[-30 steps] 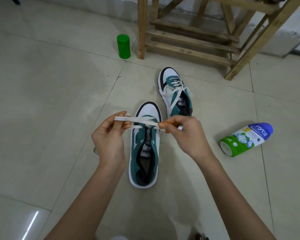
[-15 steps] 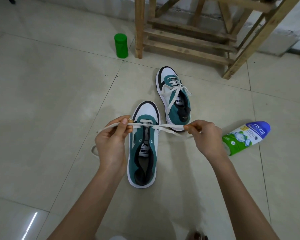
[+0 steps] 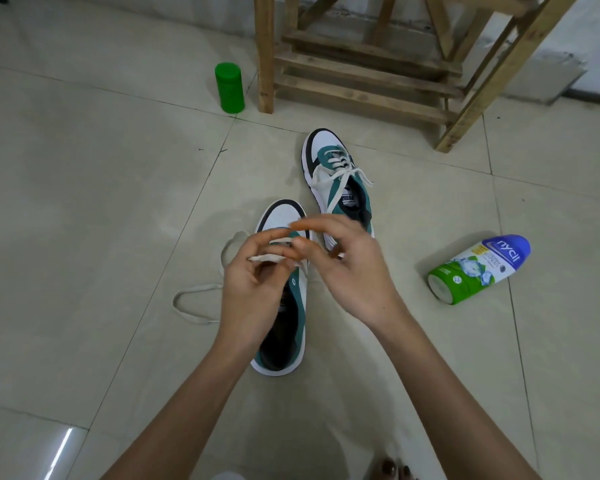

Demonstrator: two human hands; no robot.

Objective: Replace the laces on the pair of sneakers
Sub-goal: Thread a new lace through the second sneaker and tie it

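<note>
The near sneaker, green and white with a black-edged toe, lies on the tiled floor with its toe pointing away, and both hands are over its front half. The left hand has its fingers curled and pinches the white lace near one end. The rest of the lace trails off to the left and loops loosely on the floor beside the shoe. The right hand is just beside the left, fingers reaching toward the same stretch of lace (it is blurred, so I cannot tell whether it grips the lace or only touches it). The far sneaker lies just beyond, already laced, its lace ends loose. A green canister stands near a wooden frame, and a green and blue bottle lies on its side to the right.
</note>
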